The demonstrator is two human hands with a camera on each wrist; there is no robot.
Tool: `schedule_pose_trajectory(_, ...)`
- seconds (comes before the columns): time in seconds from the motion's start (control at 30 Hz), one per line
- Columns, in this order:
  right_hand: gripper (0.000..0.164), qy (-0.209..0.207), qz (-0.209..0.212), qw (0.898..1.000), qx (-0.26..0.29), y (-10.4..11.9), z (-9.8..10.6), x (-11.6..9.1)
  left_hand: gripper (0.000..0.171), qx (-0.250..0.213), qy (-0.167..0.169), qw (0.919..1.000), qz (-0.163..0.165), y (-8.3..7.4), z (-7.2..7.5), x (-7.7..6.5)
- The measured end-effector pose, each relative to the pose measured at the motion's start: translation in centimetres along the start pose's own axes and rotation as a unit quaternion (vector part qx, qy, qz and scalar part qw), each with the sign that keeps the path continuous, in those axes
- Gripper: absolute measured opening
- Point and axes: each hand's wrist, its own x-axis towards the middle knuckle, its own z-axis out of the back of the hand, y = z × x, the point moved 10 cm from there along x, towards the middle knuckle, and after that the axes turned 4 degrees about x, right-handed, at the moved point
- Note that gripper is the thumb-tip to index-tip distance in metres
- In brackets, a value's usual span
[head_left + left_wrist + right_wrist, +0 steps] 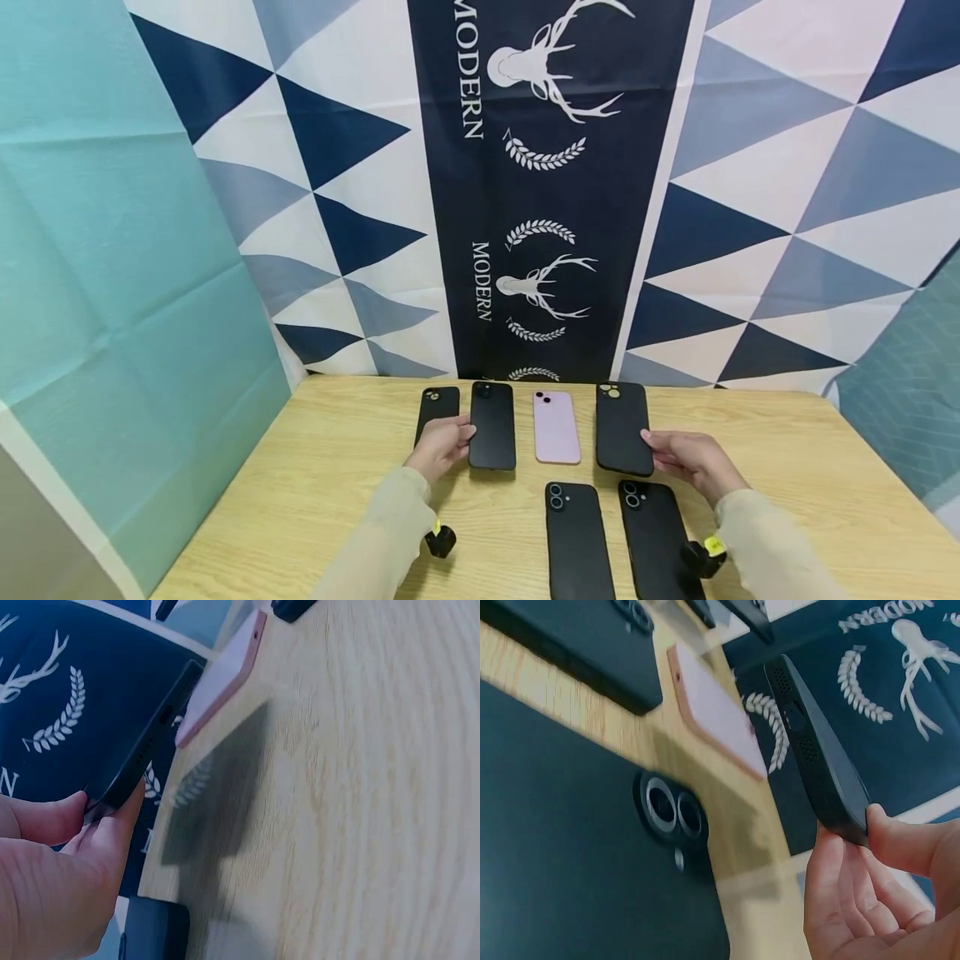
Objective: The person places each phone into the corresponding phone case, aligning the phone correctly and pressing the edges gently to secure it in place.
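My left hand [442, 446] pinches a black phone [492, 427] by its side edge. The left wrist view shows that phone raised off the wood, its shadow below, with the left thumb [56, 820] on one face and fingers on the other. Between my right thumb and fingers [832, 877] is a black phone case [625, 429], held by its edge and tilted up. Pale openings show in its camera corner, and its end has a port slot and small holes. A pink phone [557, 427] lies on the table between the two hands.
Another black case [437, 408] lies behind my left hand. Two black phones [579, 542] [658, 537] with ringed camera lenses lie at the front, the right one partly under my wrist camera [703, 558]. A patterned cloth [540, 192] hangs at the back edge of the wooden table [262, 500].
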Motion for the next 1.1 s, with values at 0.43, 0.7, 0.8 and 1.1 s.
schedule_pose_trajectory(0.43,0.039,0.013,0.025,0.999,-0.023,1.1,-3.2,-2.2,0.043,0.008,0.021,0.9995,-0.021,0.0,-1.8,-1.7)
schedule_pose_trajectory(0.7,0.055,-0.016,0.059,0.996,-0.071,0.8,-4.2,-2.5,0.042,-0.013,0.024,0.9989,-0.037,0.3,-2.1,-2.5)
schedule_pose_trajectory(0.8,0.054,-0.016,0.069,0.994,-0.079,0.6,-4.7,-2.6,0.043,-0.009,0.026,0.9989,-0.039,0.3,-2.2,-2.7)
schedule_pose_trajectory(1.1,0.052,0.004,0.078,0.996,-0.044,0.0,-6.9,-3.5,0.045,-0.029,0.019,0.9986,-0.039,0.1,-2.1,-3.8)
